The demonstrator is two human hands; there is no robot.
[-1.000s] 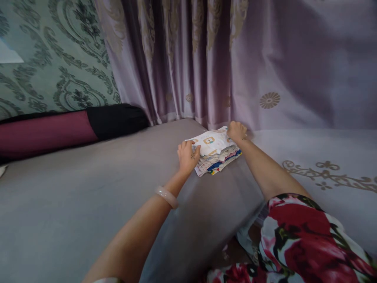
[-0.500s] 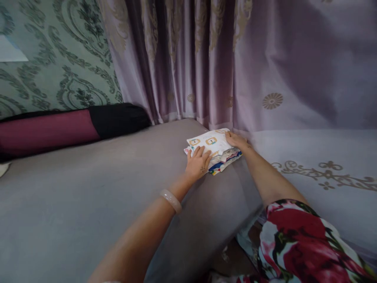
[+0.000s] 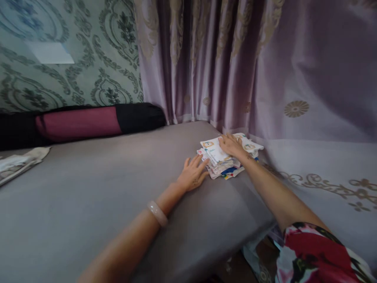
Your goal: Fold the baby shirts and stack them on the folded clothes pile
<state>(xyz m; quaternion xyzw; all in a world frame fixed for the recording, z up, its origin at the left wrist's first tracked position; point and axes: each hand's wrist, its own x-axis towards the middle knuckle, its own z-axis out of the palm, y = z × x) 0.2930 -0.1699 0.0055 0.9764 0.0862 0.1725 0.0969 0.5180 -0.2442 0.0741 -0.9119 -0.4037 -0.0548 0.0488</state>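
Observation:
A stack of folded printed cloths lies near the far right corner of the grey bed surface. The top cloth is white with orange and green prints; blue, pink and yellow edges show below it. My right hand rests flat on top of the stack, fingers stretched out. Beside the stack's left edge is my left hand, fingers spread and holding nothing; whether its fingertips touch the cloths I cannot tell. A pale bangle circles my left wrist.
A long maroon and black bolster lies along the patterned wall. Purple curtains hang behind and to the right of the bed. A white folded cloth sits at the left edge. Dim items show below the bed's front right edge.
My left hand has slid off the top cloth to the left side. My right hand has gone from gripping the stack's right end to lying flat on top. The view has turned left.

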